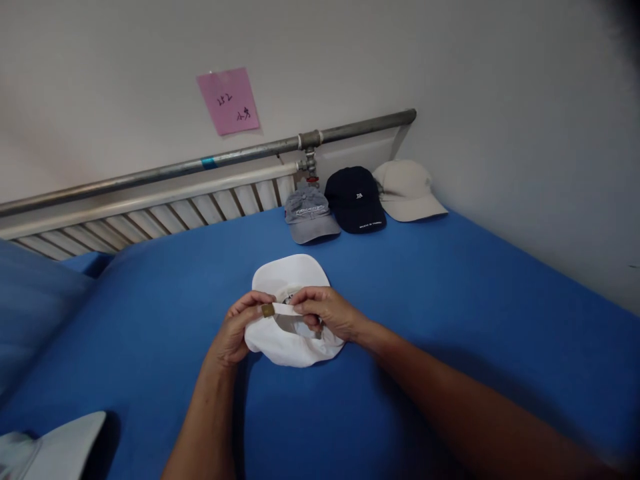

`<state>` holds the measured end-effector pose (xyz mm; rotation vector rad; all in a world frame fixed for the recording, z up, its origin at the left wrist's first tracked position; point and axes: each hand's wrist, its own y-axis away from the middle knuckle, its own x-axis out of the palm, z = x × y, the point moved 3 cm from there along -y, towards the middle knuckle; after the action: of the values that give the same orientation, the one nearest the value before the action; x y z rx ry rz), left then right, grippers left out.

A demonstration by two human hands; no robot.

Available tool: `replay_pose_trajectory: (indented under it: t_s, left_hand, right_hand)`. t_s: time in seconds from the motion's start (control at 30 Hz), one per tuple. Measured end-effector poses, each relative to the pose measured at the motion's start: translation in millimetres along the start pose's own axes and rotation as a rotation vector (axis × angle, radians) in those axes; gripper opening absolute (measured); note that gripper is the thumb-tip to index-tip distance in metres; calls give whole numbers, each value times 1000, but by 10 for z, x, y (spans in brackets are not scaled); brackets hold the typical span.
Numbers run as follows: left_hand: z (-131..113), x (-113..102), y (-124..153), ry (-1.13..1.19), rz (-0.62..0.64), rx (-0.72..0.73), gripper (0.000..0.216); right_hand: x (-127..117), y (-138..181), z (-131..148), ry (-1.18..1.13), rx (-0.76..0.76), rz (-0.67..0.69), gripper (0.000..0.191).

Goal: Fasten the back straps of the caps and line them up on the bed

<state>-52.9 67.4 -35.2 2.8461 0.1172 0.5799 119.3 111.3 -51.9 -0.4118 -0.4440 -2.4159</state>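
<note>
A white cap (290, 277) lies on the blue bed sheet (450, 300) in the middle of the view, its back toward me. My left hand (239, 328) pinches the cap's rear strap beside a small brass buckle (268, 310). My right hand (325, 312) grips the other end of the same white strap (285, 309), fingers curled over it. Both hands rest against the cap's back edge.
Three caps sit in a row at the far edge by the wall: grey (310, 213), dark navy (356, 199), beige (407, 190). A radiator (150, 217) and metal pipe (200, 165) run behind. A pink note (229, 101) hangs on the wall. Another pale cap's brim (55, 453) shows at bottom left.
</note>
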Motion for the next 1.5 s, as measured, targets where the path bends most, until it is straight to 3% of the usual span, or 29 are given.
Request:
replay_pose_trajectory:
  t_s: [0.47,0.77,0.97,1.5]
  left_hand:
    - [-11,77,-14,27,75,31,24]
    - [9,73,-15,11,16,34,25]
    - [8,87,-16,0,-38,13,28]
    - [51,28,-17,-57,-16,-50,28]
  right_hand:
    - [-39,-48,-21,-111,155,1,13]
    - [-76,-54,-1,-173,221,71,15]
    - [-78,-66,-2,-149,224,80,13]
    - [-89,-52,31,-259,244,93,17]
